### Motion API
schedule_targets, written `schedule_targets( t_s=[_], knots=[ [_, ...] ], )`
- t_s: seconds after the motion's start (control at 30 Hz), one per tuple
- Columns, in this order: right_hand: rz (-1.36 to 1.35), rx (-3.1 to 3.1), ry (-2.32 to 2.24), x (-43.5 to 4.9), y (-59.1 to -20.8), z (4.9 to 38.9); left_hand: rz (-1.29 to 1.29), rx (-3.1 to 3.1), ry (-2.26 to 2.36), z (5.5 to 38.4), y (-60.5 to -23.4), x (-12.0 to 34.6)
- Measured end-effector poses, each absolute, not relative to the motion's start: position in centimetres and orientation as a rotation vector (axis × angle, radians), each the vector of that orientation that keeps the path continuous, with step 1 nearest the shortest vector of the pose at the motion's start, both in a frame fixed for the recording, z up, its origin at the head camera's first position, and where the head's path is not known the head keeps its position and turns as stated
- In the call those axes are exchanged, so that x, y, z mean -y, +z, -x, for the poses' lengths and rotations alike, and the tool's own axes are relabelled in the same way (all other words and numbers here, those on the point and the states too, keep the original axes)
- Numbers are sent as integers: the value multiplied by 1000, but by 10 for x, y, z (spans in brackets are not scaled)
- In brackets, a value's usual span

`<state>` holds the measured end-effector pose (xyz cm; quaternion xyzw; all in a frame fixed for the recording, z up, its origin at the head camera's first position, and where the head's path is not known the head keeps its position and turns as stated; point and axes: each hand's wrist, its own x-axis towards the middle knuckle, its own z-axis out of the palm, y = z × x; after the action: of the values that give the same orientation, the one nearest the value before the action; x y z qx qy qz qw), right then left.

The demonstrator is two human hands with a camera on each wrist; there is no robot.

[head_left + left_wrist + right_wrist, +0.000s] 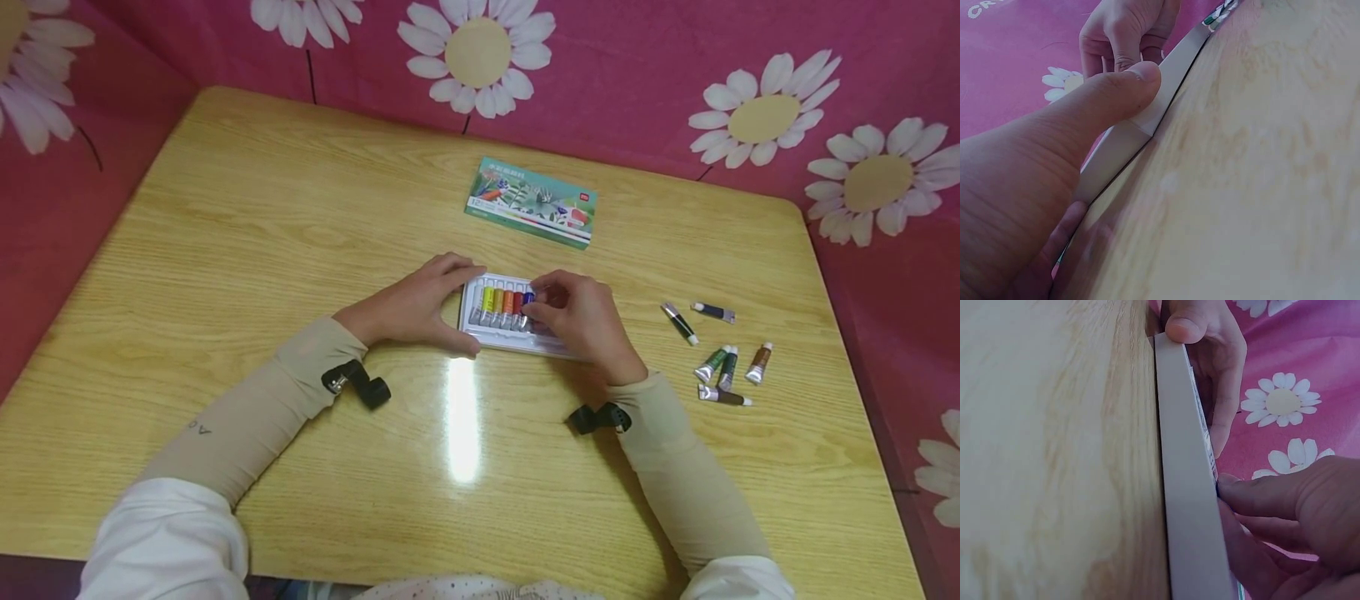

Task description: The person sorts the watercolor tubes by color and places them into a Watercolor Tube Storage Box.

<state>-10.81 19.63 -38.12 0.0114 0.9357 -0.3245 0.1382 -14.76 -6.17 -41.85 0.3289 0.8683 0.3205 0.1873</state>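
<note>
A white plastic tray (501, 337) lies on the table with a row of small paint tubes (507, 304) in it: silvery-white, yellow, ochre, orange, red and blue. My left hand (420, 304) holds the tray's left end, thumb on the near edge and fingers at the far edge. In the left wrist view the thumb (1141, 78) lies on the tray's side wall (1116, 153). My right hand (588, 312) is over the tray's right part, thumb and fingertips pinching the blue paint tube (528, 297) at the end of the row. That hand hides the tray's right end.
Several loose paint tubes lie right of the tray, among them a black tube (678, 322), a green tube (711, 364) and a brown tube (759, 364). Behind the tray lies a teal printed box (532, 202). A pink flowered cloth (622, 83) borders the wooden table (300, 200).
</note>
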Motion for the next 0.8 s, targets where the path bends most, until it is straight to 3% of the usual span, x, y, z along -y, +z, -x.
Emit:
schedule_targets(
  t_s=[0.8],
  knots=[
    [-39,-2689,-1000,-198,-383,110,-912,-2440,898,148,-419,61]
  ],
)
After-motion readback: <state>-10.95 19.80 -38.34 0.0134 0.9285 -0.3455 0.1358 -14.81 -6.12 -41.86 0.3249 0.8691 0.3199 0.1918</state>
